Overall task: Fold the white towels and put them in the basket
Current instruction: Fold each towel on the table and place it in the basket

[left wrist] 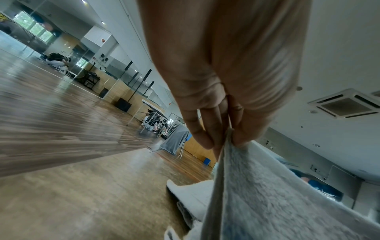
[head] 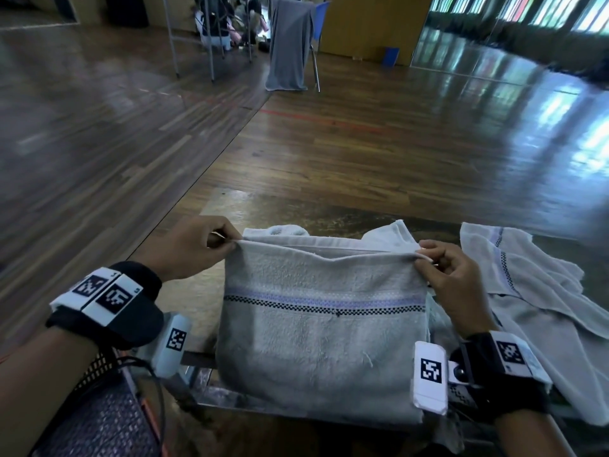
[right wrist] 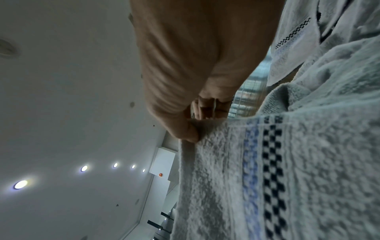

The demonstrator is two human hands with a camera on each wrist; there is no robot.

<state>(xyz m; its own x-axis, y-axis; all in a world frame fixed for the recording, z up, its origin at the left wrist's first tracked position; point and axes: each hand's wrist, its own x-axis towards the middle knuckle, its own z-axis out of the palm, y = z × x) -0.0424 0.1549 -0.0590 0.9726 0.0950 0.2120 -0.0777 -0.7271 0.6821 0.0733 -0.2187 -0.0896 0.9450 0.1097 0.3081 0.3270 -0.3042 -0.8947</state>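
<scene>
A white towel (head: pixel 323 331) with a blue and black checked stripe hangs in front of me, doubled over, above a dark table (head: pixel 329 219). My left hand (head: pixel 230 242) pinches its upper left corner between thumb and fingers, and the left wrist view shows the left hand (left wrist: pixel 226 138) with that hem (left wrist: pixel 228 162) clamped. My right hand (head: pixel 423 255) pinches the upper right corner, and the right wrist view shows the right hand (right wrist: pixel 195 129) on the stripe end (right wrist: pixel 267 162). A second white towel (head: pixel 534 285) lies crumpled on the table at the right. A dark mesh basket (head: pixel 99 413) stands at the lower left.
More white cloth (head: pixel 286 229) lies behind the held towel. Beyond the table stretches a wooden floor (head: pixel 329 143). A chair draped with a grey cloth (head: pixel 290 44) stands far back, near folding tables and a blue bin (head: pixel 390 56).
</scene>
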